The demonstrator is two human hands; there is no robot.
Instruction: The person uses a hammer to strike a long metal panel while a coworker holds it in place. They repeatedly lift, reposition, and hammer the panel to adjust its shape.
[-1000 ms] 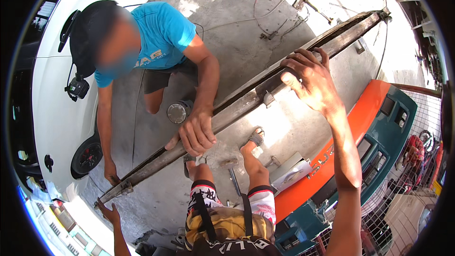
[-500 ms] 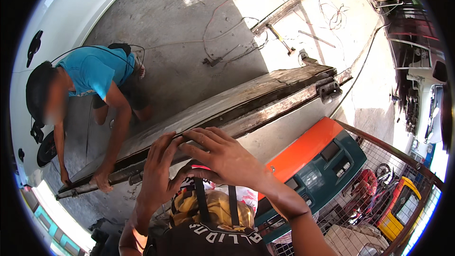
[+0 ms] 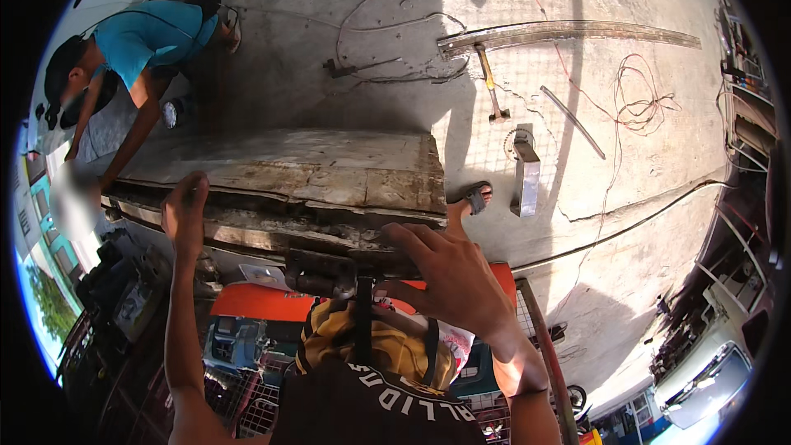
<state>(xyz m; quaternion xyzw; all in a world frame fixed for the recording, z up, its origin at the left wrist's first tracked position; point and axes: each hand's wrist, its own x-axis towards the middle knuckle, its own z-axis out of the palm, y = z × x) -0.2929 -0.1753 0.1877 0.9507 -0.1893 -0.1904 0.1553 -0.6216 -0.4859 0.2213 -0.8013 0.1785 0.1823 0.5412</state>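
A long worn panel (image 3: 329, 169), pale on top with a dark, rusty broken edge, lies across in front of me. My left hand (image 3: 188, 206) is on its near edge left of the middle, fingers over the top. Close to the panel's right end, my right hand (image 3: 457, 280) curls round the same edge, thumb apart and lower down. A dark metal bracket (image 3: 321, 276) sits on the near side between my hands. At the far left end a person in a blue shirt (image 3: 152, 41) bends over with both arms down to the panel.
Beyond the panel lie a hammer (image 3: 488, 82), a long metal strip (image 3: 577, 30), a thin bar (image 3: 574, 122), a metal box-like piece (image 3: 527, 177) and loose cables (image 3: 638, 107). Below the panel are an orange part (image 3: 255, 301) and wire mesh (image 3: 255, 408). A foot (image 3: 478, 198) shows past the right end.
My hands, close together before, are now wide apart along the panel's edge. The view has shifted to the right, and the panel now lies more level across it.
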